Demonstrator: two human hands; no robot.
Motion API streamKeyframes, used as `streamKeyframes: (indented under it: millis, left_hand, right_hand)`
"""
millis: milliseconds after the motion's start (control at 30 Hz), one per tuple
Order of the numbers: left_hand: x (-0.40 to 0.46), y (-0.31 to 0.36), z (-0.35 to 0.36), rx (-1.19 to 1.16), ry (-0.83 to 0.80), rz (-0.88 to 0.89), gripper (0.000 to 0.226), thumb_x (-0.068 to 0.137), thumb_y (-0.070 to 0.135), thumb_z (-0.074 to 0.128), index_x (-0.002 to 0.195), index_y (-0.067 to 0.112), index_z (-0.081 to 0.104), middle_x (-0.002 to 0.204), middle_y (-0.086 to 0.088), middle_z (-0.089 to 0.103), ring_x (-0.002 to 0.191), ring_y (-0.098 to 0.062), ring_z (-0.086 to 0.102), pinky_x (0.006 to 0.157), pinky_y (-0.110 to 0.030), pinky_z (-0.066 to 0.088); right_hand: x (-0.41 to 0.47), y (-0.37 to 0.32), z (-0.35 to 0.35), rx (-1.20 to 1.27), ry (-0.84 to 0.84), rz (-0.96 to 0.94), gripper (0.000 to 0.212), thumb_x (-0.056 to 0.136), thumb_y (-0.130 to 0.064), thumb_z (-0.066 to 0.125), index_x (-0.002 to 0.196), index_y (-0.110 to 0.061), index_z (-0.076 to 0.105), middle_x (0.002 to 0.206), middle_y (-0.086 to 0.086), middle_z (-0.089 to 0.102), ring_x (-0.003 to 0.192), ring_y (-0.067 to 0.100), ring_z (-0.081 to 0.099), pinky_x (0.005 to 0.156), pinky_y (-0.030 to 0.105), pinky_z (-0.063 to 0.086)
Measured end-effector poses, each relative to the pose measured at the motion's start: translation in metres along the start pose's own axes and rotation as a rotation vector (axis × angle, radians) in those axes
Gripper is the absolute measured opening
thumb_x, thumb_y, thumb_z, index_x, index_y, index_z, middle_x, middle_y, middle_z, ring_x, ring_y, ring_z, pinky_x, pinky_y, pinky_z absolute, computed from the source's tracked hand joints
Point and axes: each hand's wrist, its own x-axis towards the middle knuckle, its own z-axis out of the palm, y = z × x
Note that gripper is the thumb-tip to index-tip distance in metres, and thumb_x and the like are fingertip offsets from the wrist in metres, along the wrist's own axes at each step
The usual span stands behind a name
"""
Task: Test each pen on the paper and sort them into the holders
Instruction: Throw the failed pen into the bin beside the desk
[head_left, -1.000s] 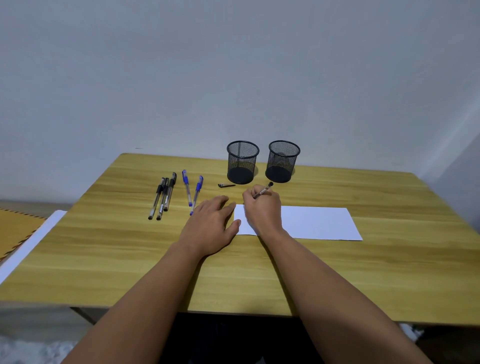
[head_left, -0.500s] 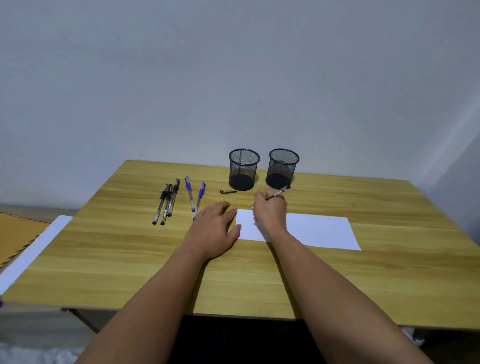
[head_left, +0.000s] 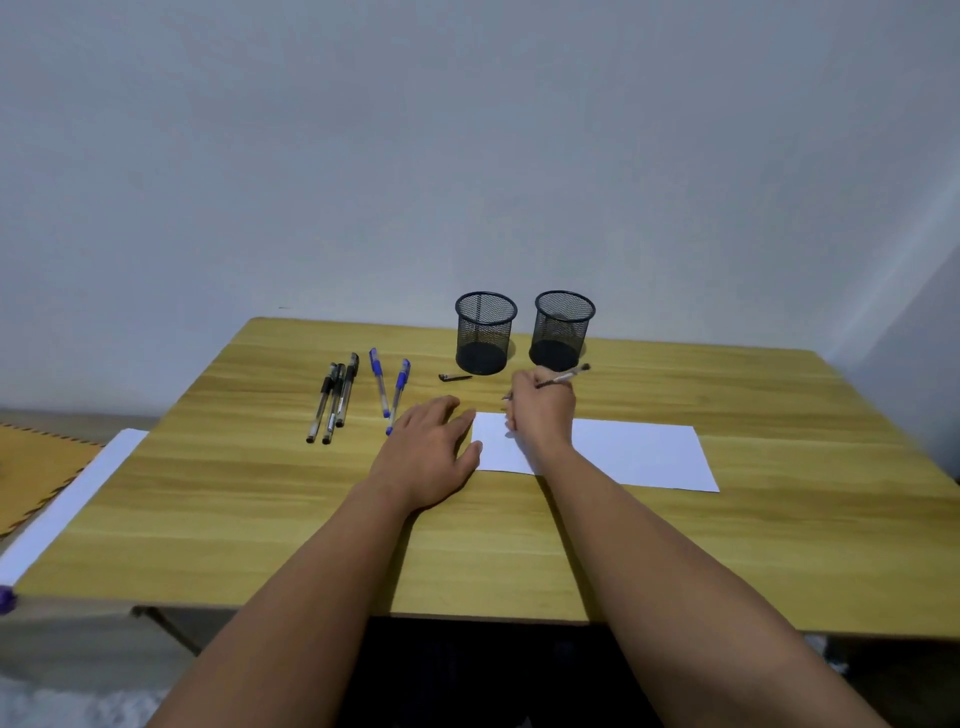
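Wooden yellow-grain table (head_left: 779, 545) under both hands. White paper sheet (head_left: 634, 454): thin, floppy, likely slides; left hand (head_left: 431, 452) lies flat, fingers straight, just beside its near-left corner. Two black mesh cylinder holders (head_left: 485, 332) (head_left: 563, 328) just beyond right hand (head_left: 543, 413): light, likely tip easily. Right hand curled round slim dark pen (head_left: 563, 375), tip hidden at paper; rigid, light, best pinched near tip. Three black pens (head_left: 332, 402), two blue pens (head_left: 389, 389), small dark cap (head_left: 454, 376) left of hands. No readable writing.

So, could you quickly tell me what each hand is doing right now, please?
Left hand: open, resting flat on the table beside the paper.
Right hand: holding a pen over the paper.
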Motion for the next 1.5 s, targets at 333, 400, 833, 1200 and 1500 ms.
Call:
streamKeyframes:
  millis: [333, 400, 833, 1200, 1500]
  left_hand:
    - [0.004, 0.002, -0.014, -0.123, 0.002, 0.03, 0.058, 0.101, 0.04, 0.04, 0.155, 0.02, 0.037, 0.152, -0.006, 0.045, 0.138, -0.025, 0.041, 0.112, -0.041, 0.038]
    - [0.013, 0.001, -0.02, -0.156, 0.08, -0.009, 0.056, 0.101, 0.038, 0.046, 0.154, 0.021, 0.04, 0.148, -0.005, 0.049, 0.132, -0.025, 0.048, 0.104, -0.042, 0.045]
    - [0.081, -0.014, -0.028, 0.194, -0.046, -0.204, 0.042, 0.101, 0.043, 0.048, 0.139, 0.029, 0.059, 0.138, -0.003, 0.056, 0.126, -0.029, 0.049, 0.104, -0.053, 0.037]
    - [0.085, -0.028, -0.036, 0.111, 0.064, -0.127, 0.029, 0.102, 0.033, 0.051, 0.12, 0.025, 0.071, 0.113, -0.002, 0.067, 0.104, -0.03, 0.061, 0.08, -0.039, 0.046]
    - [0.065, -0.022, -0.065, -0.636, 0.212, -0.312, 0.017, 0.098, 0.01, 0.058, 0.111, 0.014, 0.068, 0.095, -0.002, 0.075, 0.08, -0.018, 0.069, 0.084, -0.036, 0.057]
  right_hand:
    - [0.029, -0.062, -0.062, 0.341, -0.154, 0.152, 0.056, 0.109, -0.057, 0.044, 0.097, -0.018, 0.081, 0.08, 0.002, 0.076, 0.055, 0.01, 0.06, 0.051, 0.022, 0.048]
    - [0.033, -0.063, -0.066, 0.356, -0.144, 0.138, 0.037, 0.11, -0.041, 0.051, 0.099, -0.016, 0.076, 0.077, 0.004, 0.07, 0.054, 0.012, 0.054, 0.048, 0.021, 0.044]
    - [0.043, -0.048, -0.062, 0.225, -0.224, 0.01, 0.01, 0.095, -0.004, 0.075, 0.1, -0.012, 0.075, 0.088, 0.006, 0.08, 0.057, 0.01, 0.057, 0.045, 0.02, 0.044]
    - [0.057, -0.032, -0.052, -0.1, -0.262, -0.139, 0.008, 0.091, -0.004, 0.079, 0.099, -0.004, 0.082, 0.065, -0.007, 0.062, 0.044, -0.001, 0.046, 0.044, 0.013, 0.035]
    - [0.041, -0.035, -0.042, -0.227, -0.347, -0.3, 0.012, 0.093, -0.005, 0.081, 0.104, -0.004, 0.084, 0.071, -0.011, 0.066, 0.051, -0.011, 0.056, 0.055, 0.007, 0.04]
